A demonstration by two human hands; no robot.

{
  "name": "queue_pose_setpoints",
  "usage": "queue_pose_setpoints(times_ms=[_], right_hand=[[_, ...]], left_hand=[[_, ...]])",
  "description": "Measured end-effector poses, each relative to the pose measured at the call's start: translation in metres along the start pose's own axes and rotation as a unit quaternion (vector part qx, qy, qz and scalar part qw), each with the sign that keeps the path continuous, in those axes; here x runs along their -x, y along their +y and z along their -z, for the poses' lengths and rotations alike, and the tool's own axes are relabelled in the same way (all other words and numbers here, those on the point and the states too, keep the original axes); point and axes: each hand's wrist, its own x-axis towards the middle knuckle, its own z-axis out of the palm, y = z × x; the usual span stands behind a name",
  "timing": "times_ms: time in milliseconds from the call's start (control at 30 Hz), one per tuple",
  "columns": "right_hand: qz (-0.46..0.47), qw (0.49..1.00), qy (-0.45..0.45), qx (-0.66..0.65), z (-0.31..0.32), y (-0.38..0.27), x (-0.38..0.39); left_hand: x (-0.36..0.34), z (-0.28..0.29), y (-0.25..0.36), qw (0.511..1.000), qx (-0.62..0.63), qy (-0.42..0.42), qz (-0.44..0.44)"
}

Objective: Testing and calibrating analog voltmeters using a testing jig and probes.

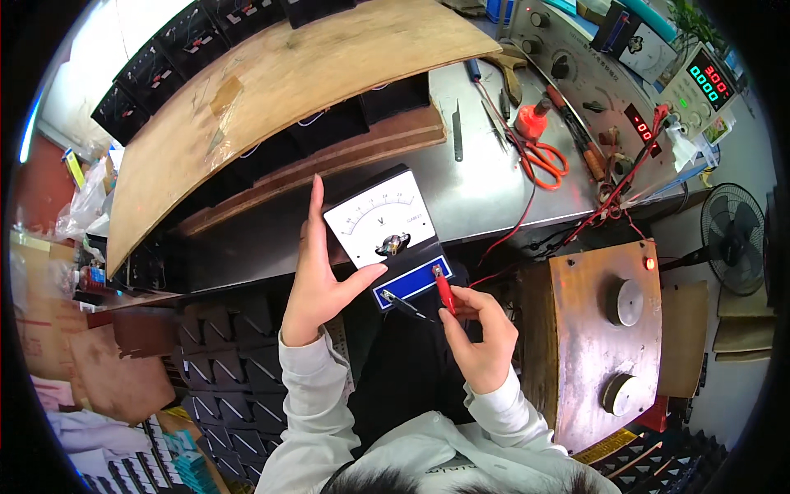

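An analog voltmeter [380,210] with a white dial face, a black case and a blue strip along its base is held tilted at the bench edge. My left hand [317,263] grips it along its left side, thumb against the lower front corner and a finger stretched up. The small mechanism [393,244] below the scale is uncovered. With my right hand [484,333] I pinch a red alligator clip [445,290], whose jaw meets the right terminal on the blue strip. A black alligator clip [401,306] is on the left terminal, its lead hanging down.
A wooden board [280,99] lies over black meter cases at the back. Tweezers [458,132], orange-handled scissors [547,165] and a red bottle [532,119] lie on the metal bench. Rightward stand a power supply [695,90], a metal box with knobs [605,329] and a fan [732,230].
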Motion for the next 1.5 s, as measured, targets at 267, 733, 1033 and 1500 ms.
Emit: queue_pose_setpoints(times_ms=[267,733,1033,1500], right_hand=[[-0.051,0.997,0.033,0.045,-0.013,-0.006,-0.018],[0.007,1.0,0.025,0.016,-0.003,0.004,-0.027],[-0.119,0.989,-0.085,-0.014,0.023,-0.03,-0.006],[-0.028,0.98,-0.159,0.115,0.008,-0.013,0.041]], left_hand=[[-0.015,0.012,0.005,0.996,-0.008,-0.075,-0.036],[-0.009,0.0,0.007,0.999,0.0,-0.046,-0.026],[-0.01,0.004,0.008,0.999,0.007,-0.039,-0.029],[-0.015,0.001,-0.009,0.999,-0.02,-0.003,-0.028]])
